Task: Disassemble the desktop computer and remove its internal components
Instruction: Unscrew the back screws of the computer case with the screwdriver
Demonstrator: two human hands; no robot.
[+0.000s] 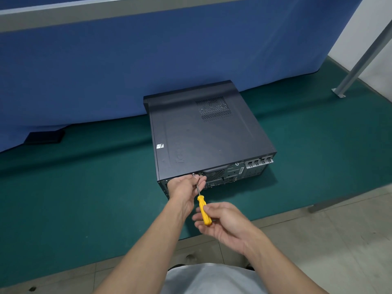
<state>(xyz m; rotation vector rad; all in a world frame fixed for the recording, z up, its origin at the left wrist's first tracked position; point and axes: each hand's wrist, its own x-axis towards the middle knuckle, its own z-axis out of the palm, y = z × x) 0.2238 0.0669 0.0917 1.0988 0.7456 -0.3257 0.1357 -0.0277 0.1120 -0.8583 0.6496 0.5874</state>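
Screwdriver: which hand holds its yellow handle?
The right hand holds the yellow handle of the screwdriver. The left hand instead pinches the thin metal shaft, up by the computer.

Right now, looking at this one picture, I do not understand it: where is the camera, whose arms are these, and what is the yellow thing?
There is no machine here. The camera sits on a person's head and looks down, so both arms are that person's own. A black desktop computer lies flat on a green mat, its rear panel toward the person. Behind it stands a blue partition. The yellow thing is the handle of a screwdriver. The right hand holds that handle. The left hand pinches the metal shaft, steadying the tip at a screw on the case's upper rear edge.
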